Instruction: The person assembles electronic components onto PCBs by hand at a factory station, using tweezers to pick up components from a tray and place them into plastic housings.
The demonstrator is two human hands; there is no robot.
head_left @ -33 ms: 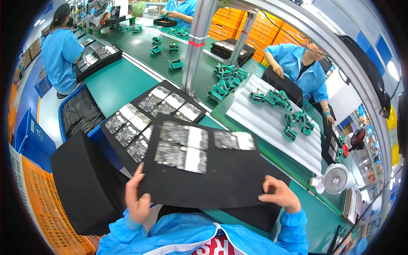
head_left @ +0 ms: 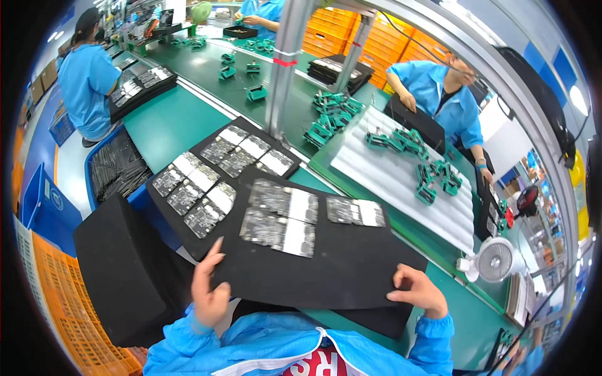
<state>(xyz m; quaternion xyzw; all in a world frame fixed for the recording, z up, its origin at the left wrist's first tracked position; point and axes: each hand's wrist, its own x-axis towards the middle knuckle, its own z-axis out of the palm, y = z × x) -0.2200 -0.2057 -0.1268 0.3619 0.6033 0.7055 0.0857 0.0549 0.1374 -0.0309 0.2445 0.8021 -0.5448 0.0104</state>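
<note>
A white-zipped blue jacket (head_left: 273, 335) covers a red shirt (head_left: 318, 363).

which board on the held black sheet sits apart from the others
The rightmost board on the sheet, nearest the right hand; a bare gap parts it from the other boards, which lie close together on the left.

1) The black sheet (head_left: 307, 282) has shifted rightward, the left hand (head_left: 210, 293) and right hand (head_left: 421, 291) going with it
2) Behind its left edge, more of the printed circuit boards (head_left: 213, 210) now shows
</note>
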